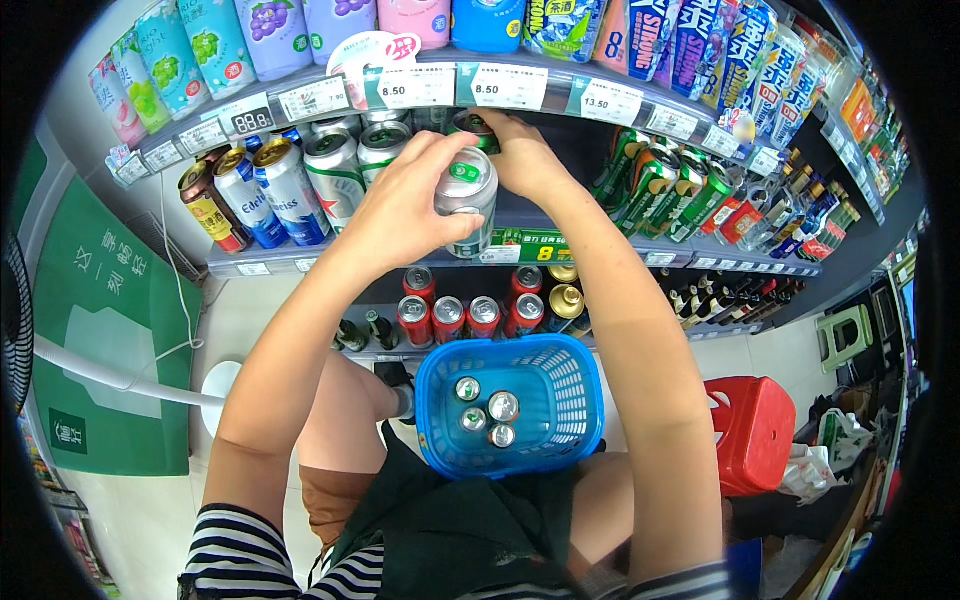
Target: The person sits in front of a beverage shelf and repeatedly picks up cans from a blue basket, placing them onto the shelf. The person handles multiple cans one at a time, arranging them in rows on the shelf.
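Observation:
My left hand [401, 206] holds a silver beer can [471, 196] with a green pull tab by its sides, at the front of the middle shelf. Just behind it my right hand [525, 154] reaches under the upper shelf, its fingers at the side of a green can [480, 133]; its fingertips are partly hidden. To the left stand silver-and-green cans [334, 169] and white-and-blue cans [285, 191] in rows. Below, between my knees, a blue plastic basket [510, 474] has several cans [503, 406] upright inside.
Fruit-drink cans [277, 37] line the upper shelf above a price-label strip [416, 86]. Green cans [656, 184] and glass bottles [750, 206] stand to the right. Red cans [448, 319] fill the lower shelf. A red plastic stool [754, 435] is at right, a white fan pole [112, 375] at left.

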Demonstrator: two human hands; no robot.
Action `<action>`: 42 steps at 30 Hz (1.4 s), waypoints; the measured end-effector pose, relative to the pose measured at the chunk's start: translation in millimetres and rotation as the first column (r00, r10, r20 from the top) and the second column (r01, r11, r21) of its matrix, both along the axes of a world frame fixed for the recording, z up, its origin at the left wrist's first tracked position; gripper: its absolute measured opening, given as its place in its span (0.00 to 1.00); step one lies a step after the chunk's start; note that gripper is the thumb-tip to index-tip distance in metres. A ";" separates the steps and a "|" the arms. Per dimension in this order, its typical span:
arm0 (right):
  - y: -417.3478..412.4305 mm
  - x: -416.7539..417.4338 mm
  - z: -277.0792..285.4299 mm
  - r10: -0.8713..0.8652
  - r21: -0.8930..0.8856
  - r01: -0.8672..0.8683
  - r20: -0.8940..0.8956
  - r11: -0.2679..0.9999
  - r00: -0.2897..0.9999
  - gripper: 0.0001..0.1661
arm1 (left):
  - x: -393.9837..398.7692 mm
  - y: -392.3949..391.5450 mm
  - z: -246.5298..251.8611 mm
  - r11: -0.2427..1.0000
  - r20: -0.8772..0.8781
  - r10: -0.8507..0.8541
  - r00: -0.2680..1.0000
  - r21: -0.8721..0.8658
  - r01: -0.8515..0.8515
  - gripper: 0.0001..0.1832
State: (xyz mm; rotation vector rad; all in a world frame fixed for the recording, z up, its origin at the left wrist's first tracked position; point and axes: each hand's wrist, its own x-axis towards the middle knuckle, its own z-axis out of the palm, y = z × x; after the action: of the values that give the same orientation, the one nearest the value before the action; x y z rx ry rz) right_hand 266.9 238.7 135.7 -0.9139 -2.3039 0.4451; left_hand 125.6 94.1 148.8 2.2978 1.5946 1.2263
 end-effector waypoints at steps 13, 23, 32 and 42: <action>11.3 22.9 -0.9 -0.120 0.028 0.118 0.091 0.993 0.989 0.43 | 7.3 23.4 6.3 0.991 -0.172 0.129 0.977 -0.005 -0.132 0.40; 5.9 32.3 6.5 -0.076 -0.003 0.077 0.092 0.997 0.993 0.45 | -0.2 49.4 20.5 0.951 -0.606 0.266 0.750 0.036 -0.308 0.41; 8.9 28.3 -3.1 -0.117 0.078 0.114 0.035 0.990 0.993 0.47 | 0.1 59.7 34.5 0.877 -0.681 0.263 0.684 -0.126 -0.463 0.36; -86.0 72.8 -75.7 -0.055 0.325 0.150 -0.285 0.934 0.957 0.27 | 50.3 -21.0 -83.3 0.991 -0.199 -0.054 0.978 0.107 0.076 0.32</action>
State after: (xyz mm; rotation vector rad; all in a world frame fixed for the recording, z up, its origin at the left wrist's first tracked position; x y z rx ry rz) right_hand 339.7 152.7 60.0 -0.7435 -1.9875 0.1051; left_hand 175.9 73.1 65.5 2.5927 1.5289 1.1350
